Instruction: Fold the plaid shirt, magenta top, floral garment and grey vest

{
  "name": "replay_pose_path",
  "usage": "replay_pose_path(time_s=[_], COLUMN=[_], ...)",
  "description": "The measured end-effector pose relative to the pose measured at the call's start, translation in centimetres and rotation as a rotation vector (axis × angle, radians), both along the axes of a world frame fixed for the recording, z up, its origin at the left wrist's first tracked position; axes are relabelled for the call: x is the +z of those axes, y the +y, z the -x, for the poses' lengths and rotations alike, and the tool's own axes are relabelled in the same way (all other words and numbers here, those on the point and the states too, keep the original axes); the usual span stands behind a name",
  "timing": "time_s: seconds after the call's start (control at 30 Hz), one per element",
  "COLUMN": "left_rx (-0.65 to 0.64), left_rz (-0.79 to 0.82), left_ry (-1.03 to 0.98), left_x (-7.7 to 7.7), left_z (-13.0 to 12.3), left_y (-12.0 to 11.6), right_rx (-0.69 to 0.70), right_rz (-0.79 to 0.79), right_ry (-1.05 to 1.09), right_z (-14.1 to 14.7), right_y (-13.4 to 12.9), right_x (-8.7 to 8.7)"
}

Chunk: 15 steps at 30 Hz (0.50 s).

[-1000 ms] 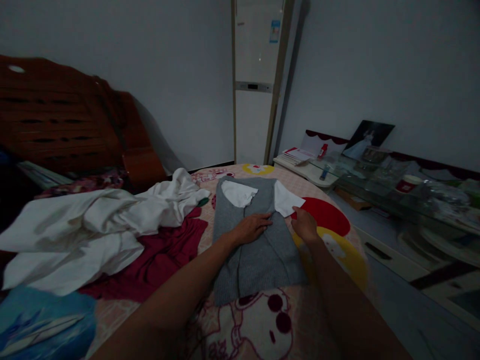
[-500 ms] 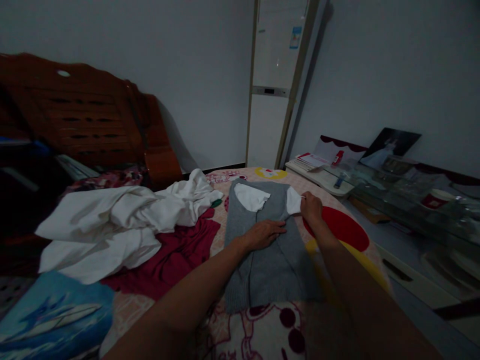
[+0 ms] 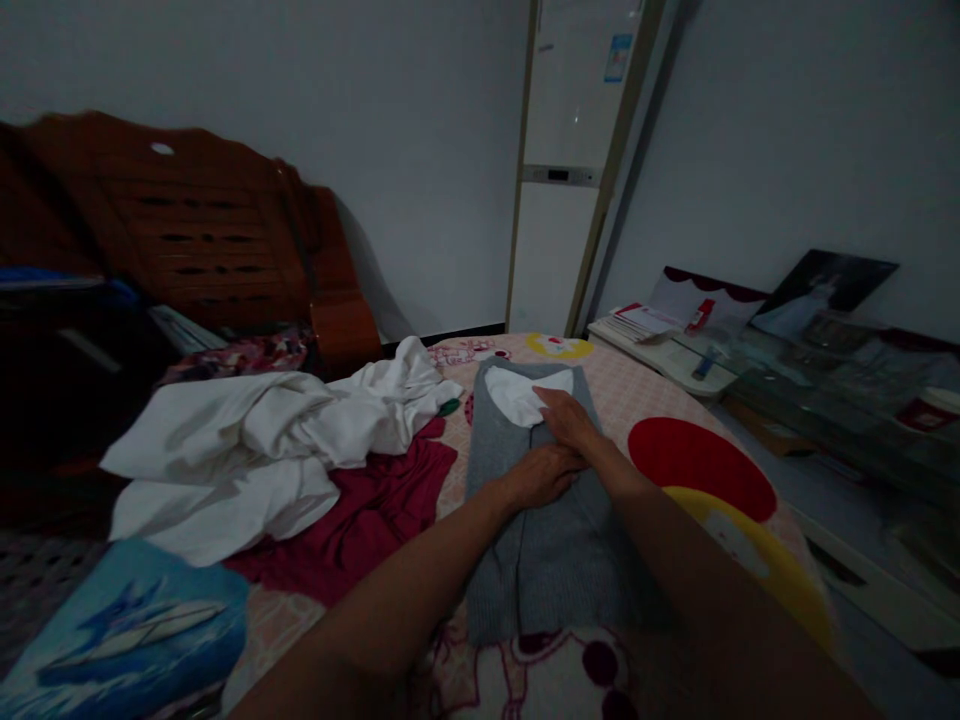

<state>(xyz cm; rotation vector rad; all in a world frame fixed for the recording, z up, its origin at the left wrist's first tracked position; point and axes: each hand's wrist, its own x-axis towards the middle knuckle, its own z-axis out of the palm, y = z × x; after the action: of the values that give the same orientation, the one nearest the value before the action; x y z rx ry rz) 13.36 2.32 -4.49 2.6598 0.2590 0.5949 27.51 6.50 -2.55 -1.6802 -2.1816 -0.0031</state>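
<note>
A grey knitted cardigan (image 3: pixel 555 560) lies folded into a narrow upright rectangle, its ribbed hem nearest me. White collar cloth (image 3: pixel 513 398) shows at its neckline, with flaps turned inward from both sides. My left hand (image 3: pixel 541 476) rests on the middle of the cardigan, fingers stretched out flat. Just above it, my right hand (image 3: pixel 570 418) is at the neckline, its fingers closed at the edge of the white collar. The right wrist crosses close to the left fingertips and partly hides them.
White cloth (image 3: pixel 277 420) is heaped on a dark red garment (image 3: pixel 375 510) to the left. A blue printed cloth (image 3: pixel 142 620) lies nearer. A patterned cover (image 3: pixel 517 345) spreads beneath. A wooden bench (image 3: pixel 195 220) stands behind; a glass-topped cabinet (image 3: pixel 825 400) stands right.
My right hand has moved left, folding the white collar flap from beyond the cardigan's right edge onto its neckline. My left hand stays on the cardigan. The view has shifted slightly.
</note>
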Motion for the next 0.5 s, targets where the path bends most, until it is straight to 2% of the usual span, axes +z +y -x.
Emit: replay_pose_path(time_s=[0.13,0.3,0.4,0.5], left_rx=[0.101,0.159,0.23,0.299], left_rz=[0.02,0.161,0.298,0.424], left_ry=[-0.007,-0.079,-0.127,-0.105], left_x=[-0.2,0.4,0.7,0.6], left_z=[-0.1,0.1,0.2,0.2], left_y=[0.0,-0.1,0.1,0.4], right_rx=[-0.196,-0.23,-0.306,-0.296], right_rz=[-0.009,0.123,0.047,0.03], right_ry=[0.097,0.3,0.48,0.518], right_z=[-2.8,-5.6,-6.5,-6.3], right_y=[-0.4,-1.7,-3.1,-5.3], right_x=[-0.3,-0.5,-0.1,0.8])
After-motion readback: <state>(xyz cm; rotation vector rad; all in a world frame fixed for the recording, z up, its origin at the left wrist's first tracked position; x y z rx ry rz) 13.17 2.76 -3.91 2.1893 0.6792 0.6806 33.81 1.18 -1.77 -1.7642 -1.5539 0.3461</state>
